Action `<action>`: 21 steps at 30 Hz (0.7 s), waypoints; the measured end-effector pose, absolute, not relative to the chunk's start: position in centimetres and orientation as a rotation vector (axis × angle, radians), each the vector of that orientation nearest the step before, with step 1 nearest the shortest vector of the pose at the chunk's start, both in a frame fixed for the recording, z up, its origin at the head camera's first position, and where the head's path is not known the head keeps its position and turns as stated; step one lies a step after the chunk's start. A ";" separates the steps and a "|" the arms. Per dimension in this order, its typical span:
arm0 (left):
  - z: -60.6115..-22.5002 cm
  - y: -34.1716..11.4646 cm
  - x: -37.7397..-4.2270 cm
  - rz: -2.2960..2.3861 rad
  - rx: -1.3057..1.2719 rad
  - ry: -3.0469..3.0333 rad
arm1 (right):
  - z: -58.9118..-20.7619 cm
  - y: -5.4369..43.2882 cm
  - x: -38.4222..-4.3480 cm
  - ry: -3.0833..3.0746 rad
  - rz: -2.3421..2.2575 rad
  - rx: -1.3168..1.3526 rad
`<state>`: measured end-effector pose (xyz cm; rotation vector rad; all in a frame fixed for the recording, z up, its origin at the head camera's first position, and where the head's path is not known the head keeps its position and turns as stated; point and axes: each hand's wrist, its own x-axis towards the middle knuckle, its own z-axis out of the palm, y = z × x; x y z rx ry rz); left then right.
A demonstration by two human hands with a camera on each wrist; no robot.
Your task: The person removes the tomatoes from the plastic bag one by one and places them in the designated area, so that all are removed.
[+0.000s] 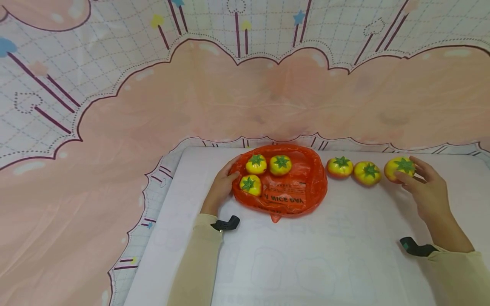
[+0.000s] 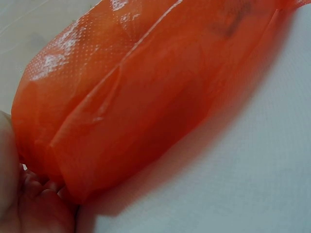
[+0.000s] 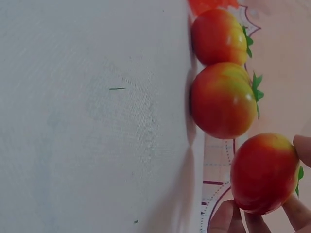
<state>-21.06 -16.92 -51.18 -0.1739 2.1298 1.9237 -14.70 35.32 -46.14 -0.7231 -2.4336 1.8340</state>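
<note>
A red plastic bag (image 1: 314, 180) lies with its mouth spread wide on the white table, dark print showing inside. Three red-yellow toy tomatoes with green leafy tops, one of them a tomato (image 1: 280, 165), sit in its left and back part. My left hand (image 1: 222, 187) grips the bag's left rim, thumb over the edge; the left wrist view shows its fingers against the red plastic (image 2: 146, 111). In my right hand (image 1: 430, 193), a tomato (image 3: 266, 173) is held between thumb and fingertips, lifted off the table at the right.
Two more tomatoes, a nearer-to-bag one (image 1: 339, 167) and another (image 1: 367, 173), stand side by side on the white table (image 1: 306, 263) between the bag and my right hand. A pink patterned cloth (image 1: 237, 106) hangs behind the table's back edge.
</note>
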 end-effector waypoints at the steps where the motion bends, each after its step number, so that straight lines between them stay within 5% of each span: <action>1: -51.1 -16.9 -21.0 1.923 -0.174 2.132 | -46.2 35.4 -14.7 -2.443 1.835 -0.733; 21: -51.1 -16.8 -21.0 1.908 -0.169 2.164 | -46.9 36.1 -15.1 -2.513 1.854 -0.835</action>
